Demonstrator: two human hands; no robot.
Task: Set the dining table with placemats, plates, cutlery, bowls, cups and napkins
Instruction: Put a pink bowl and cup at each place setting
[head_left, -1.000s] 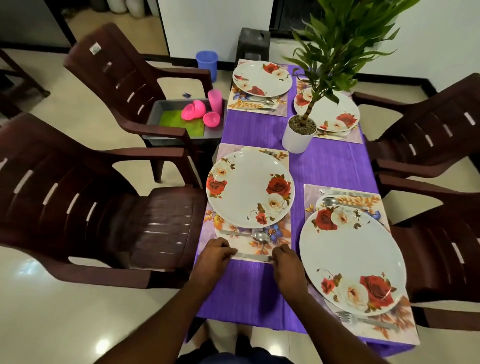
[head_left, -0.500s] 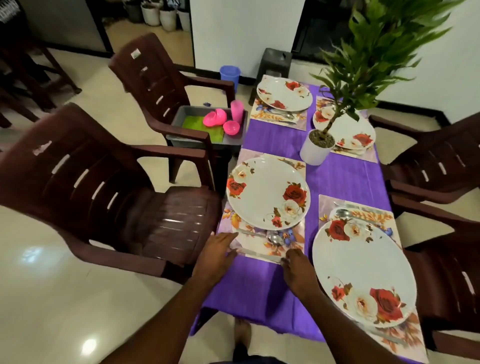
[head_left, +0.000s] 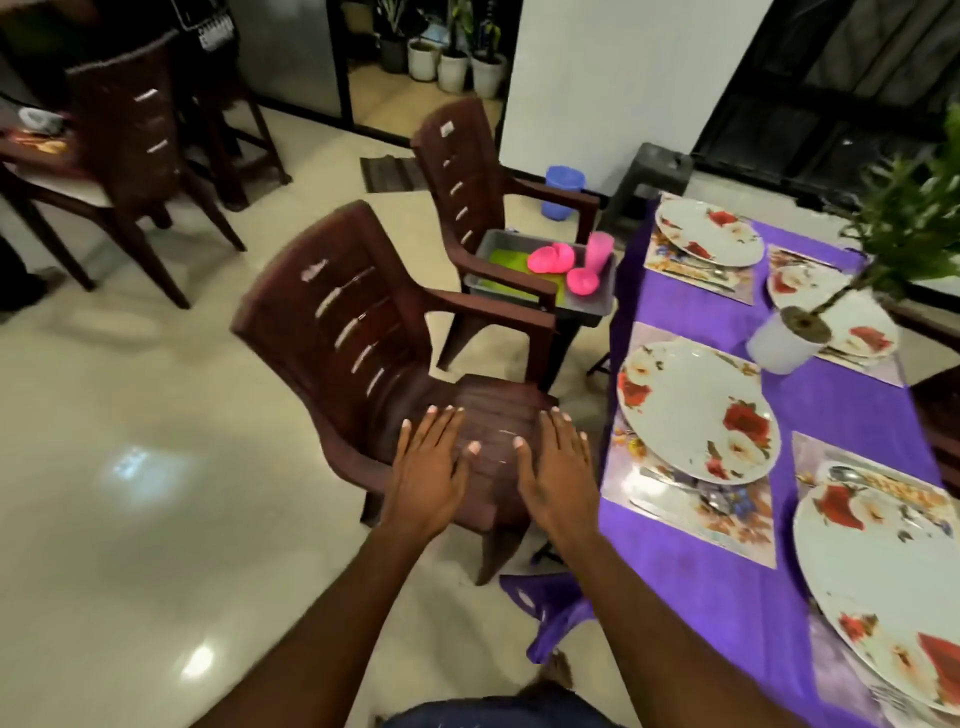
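Observation:
The table under a purple cloth (head_left: 691, 582) carries floral placemats, each with a white rose-patterned plate. The nearest left plate (head_left: 696, 410) sits on its placemat (head_left: 691, 514), with a spoon and knife (head_left: 675, 493) on the mat's near part. Another plate (head_left: 883, 592) lies at the right. My left hand (head_left: 428, 473) and my right hand (head_left: 558, 470) hover empty, fingers spread, over the seat of a brown chair (head_left: 363, 332), left of the table. A grey tray (head_left: 597, 306) on the farther chair holds pink bowls (head_left: 550, 258), a pink cup (head_left: 599, 252) and green napkins (head_left: 501, 262).
A potted plant (head_left: 784, 343) in a white pot stands mid-table. Two more set places (head_left: 709, 232) lie at the far end. A blue bin (head_left: 563, 189) and a dark stool (head_left: 654, 176) stand by the wall. More chairs (head_left: 124, 156) stand at far left on the pale tiled floor.
Both hands have left the near placemat's edge and moved left off the table, opening over the chair seat. The view has swung left toward the chairs and floor.

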